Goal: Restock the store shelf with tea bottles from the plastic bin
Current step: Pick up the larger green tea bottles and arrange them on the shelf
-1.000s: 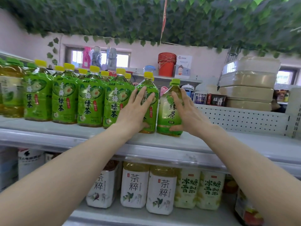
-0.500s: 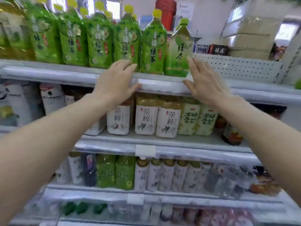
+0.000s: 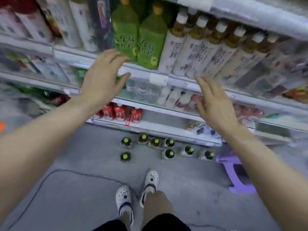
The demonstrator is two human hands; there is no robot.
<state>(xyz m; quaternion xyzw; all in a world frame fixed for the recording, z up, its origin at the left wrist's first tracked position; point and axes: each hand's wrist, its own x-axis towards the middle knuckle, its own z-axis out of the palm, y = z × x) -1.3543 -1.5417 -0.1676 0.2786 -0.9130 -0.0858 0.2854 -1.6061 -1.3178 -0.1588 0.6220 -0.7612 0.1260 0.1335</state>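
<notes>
Both hands are off the top-shelf bottles they steadied a second ago: left hand [image 3: 101,80] and right hand [image 3: 215,105] now hang spread and empty in front of the lower shelf [image 3: 188,77]. The view has swung down to the floor [image 3: 66,189], where eight green-capped tea bottles [image 3: 170,154] stand in a loose cluster beside a purple stool [image 3: 233,177]. No bin is visible. Judgement: one placement finished; next pickup pending.

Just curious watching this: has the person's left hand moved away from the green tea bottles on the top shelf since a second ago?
Yes. The left hand has let go and dropped well below that top shelf; it now hovers open before a lower shelf edge.
</notes>
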